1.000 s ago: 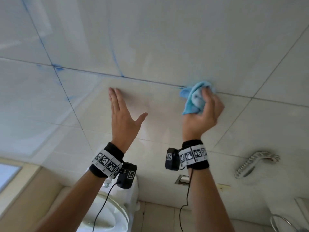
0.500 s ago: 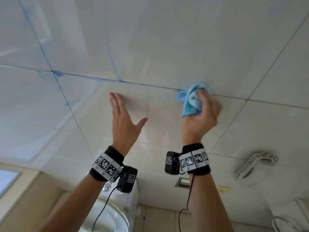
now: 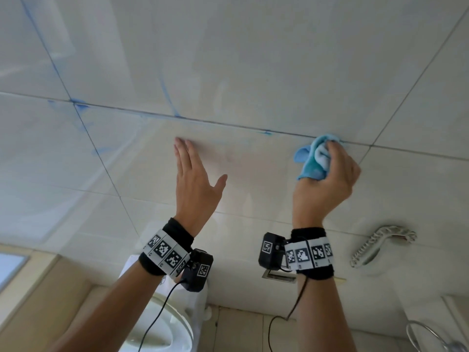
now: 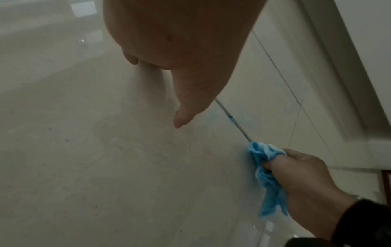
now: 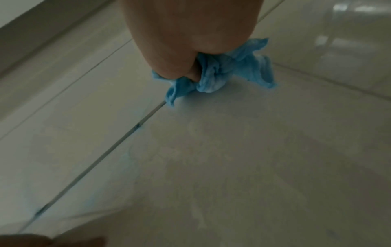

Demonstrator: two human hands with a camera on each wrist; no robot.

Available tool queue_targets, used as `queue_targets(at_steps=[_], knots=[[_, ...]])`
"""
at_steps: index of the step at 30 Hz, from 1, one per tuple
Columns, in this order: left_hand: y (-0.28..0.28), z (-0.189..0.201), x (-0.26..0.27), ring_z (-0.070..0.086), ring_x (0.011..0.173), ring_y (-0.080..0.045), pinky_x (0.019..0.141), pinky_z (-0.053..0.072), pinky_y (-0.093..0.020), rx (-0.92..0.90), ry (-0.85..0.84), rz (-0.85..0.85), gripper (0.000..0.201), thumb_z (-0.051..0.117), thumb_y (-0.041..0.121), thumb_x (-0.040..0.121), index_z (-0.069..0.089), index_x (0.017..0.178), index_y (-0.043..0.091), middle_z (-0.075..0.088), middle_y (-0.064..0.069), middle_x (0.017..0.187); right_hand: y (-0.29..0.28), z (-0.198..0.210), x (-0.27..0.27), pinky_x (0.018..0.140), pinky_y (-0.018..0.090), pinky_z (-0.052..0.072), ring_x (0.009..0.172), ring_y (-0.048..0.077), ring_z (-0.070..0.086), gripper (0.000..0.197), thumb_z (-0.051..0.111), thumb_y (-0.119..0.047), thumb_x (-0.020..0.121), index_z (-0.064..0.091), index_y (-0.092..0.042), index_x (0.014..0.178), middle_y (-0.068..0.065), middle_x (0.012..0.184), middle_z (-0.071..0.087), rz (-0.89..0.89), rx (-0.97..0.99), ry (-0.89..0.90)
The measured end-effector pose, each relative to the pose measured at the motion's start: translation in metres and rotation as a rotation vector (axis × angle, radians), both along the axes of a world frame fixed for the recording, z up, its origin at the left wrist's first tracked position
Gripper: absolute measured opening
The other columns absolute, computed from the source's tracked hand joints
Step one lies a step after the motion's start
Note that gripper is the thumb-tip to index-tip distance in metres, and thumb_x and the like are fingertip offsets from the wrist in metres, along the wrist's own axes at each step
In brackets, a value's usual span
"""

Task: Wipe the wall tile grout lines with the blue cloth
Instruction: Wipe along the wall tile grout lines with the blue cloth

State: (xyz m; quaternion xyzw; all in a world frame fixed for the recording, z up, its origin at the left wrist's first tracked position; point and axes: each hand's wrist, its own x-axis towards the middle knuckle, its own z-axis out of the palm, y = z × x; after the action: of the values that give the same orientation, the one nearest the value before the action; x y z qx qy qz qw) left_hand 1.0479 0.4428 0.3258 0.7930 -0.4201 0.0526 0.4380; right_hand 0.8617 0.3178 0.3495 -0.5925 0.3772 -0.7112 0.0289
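Observation:
My right hand point(image 3: 327, 168) grips a bunched blue cloth point(image 3: 313, 157) and presses its top against the horizontal grout line point(image 3: 228, 124) on the pale wall tiles. In the left wrist view the blue cloth point(image 4: 264, 168) sits at the end of that grout line point(image 4: 232, 120), held by my right hand point(image 4: 300, 177). The right wrist view shows the cloth point(image 5: 213, 75) under my curled fingers, on the grout line point(image 5: 118, 143). My left hand point(image 3: 193, 174) lies flat on the tile, fingers straight, thumb spread, left of the cloth. Blue smears mark the grout lines further left point(image 3: 76, 102).
A toilet point(image 3: 162, 323) stands below my left arm. A metal flush plate point(image 3: 278, 275) sits on the wall behind my right wrist. A coiled metal hose point(image 3: 378, 243) hangs at the right. A chrome ring point(image 3: 431, 336) shows at the bottom right corner.
My right hand slid the cloth left and then back right along the horizontal grout line, nearer the vertical joint. The left hand stayed flat on the tile.

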Motion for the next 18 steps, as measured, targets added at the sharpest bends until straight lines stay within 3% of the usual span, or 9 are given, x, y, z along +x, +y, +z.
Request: queue_targets(at_steps=[2, 4, 6, 9, 13, 16, 18], knots=[[-0.004, -0.002, -0.004, -0.012, 0.161, -0.029, 0.132, 0.01, -0.04, -0.017, -0.002, -0.002, 0.113, 0.078, 0.031, 0.092, -0.003, 0.163, -0.004, -0.013, -0.021, 0.172, 0.009, -0.001, 0.016, 0.099, 0.02, 0.046, 0.113, 0.032, 0.06, 0.027, 0.067, -0.001, 0.091, 0.073, -0.001, 0.117, 0.008, 0.121, 0.072, 0.062, -0.004, 0.031], [-0.007, -0.004, -0.007, -0.012, 0.161, -0.032, 0.132, 0.008, -0.04, -0.026, -0.02, -0.013, 0.114, 0.079, 0.029, 0.091, -0.003, 0.163, -0.006, -0.013, -0.023, 0.171, 0.02, 0.002, 0.033, 0.102, 0.026, 0.048, 0.118, 0.031, 0.058, 0.033, 0.065, -0.008, 0.089, 0.073, -0.003, 0.12, 0.007, 0.126, 0.071, 0.178, -0.002, 0.174], [-0.012, -0.008, -0.013, -0.011, 0.16, -0.035, 0.132, 0.005, -0.039, -0.03, -0.05, -0.029, 0.115, 0.08, 0.027, 0.09, -0.003, 0.162, -0.008, -0.013, -0.027, 0.17, 0.027, 0.007, 0.04, 0.101, 0.033, 0.051, 0.122, 0.027, 0.056, 0.043, 0.064, -0.005, 0.083, 0.072, -0.007, 0.125, 0.0, 0.131, 0.069, 0.266, 0.001, 0.328], [-0.021, -0.008, -0.027, -0.013, 0.159, -0.039, 0.13, -0.002, -0.036, -0.026, -0.076, -0.063, 0.115, 0.079, 0.027, 0.09, -0.004, 0.161, -0.01, -0.014, -0.03, 0.169, 0.02, 0.012, 0.019, 0.1, 0.032, 0.051, 0.122, 0.026, 0.057, 0.046, 0.065, -0.001, 0.081, 0.072, -0.01, 0.125, -0.001, 0.129, 0.07, 0.234, -0.04, 0.411], [-0.034, -0.005, -0.043, -0.017, 0.158, -0.042, 0.126, -0.013, -0.029, -0.029, -0.043, -0.091, 0.117, 0.077, 0.031, 0.091, -0.008, 0.159, -0.011, -0.019, -0.031, 0.167, -0.018, 0.003, -0.058, 0.097, 0.034, 0.05, 0.108, 0.035, 0.062, 0.033, 0.065, 0.0, 0.086, 0.074, -0.005, 0.117, 0.006, 0.118, 0.072, -0.005, -0.047, 0.195], [-0.038, -0.005, -0.046, -0.017, 0.158, -0.043, 0.129, -0.005, -0.036, -0.031, -0.036, -0.082, 0.119, 0.078, 0.03, 0.09, -0.01, 0.159, -0.011, -0.02, -0.032, 0.167, -0.047, 0.005, -0.096, 0.086, 0.04, 0.057, 0.1, 0.035, 0.065, 0.027, 0.066, 0.001, 0.088, 0.076, -0.006, 0.111, -0.007, 0.109, 0.065, -0.161, -0.001, 0.013], [-0.036, -0.006, -0.045, -0.016, 0.158, -0.042, 0.13, -0.004, -0.036, -0.029, -0.058, -0.078, 0.118, 0.079, 0.029, 0.089, -0.009, 0.159, -0.01, -0.018, -0.031, 0.168, -0.05, 0.005, -0.092, 0.085, 0.036, 0.057, 0.1, 0.034, 0.065, 0.023, 0.067, 0.001, 0.088, 0.076, -0.005, 0.108, -0.006, 0.107, 0.065, -0.16, 0.001, -0.033]])
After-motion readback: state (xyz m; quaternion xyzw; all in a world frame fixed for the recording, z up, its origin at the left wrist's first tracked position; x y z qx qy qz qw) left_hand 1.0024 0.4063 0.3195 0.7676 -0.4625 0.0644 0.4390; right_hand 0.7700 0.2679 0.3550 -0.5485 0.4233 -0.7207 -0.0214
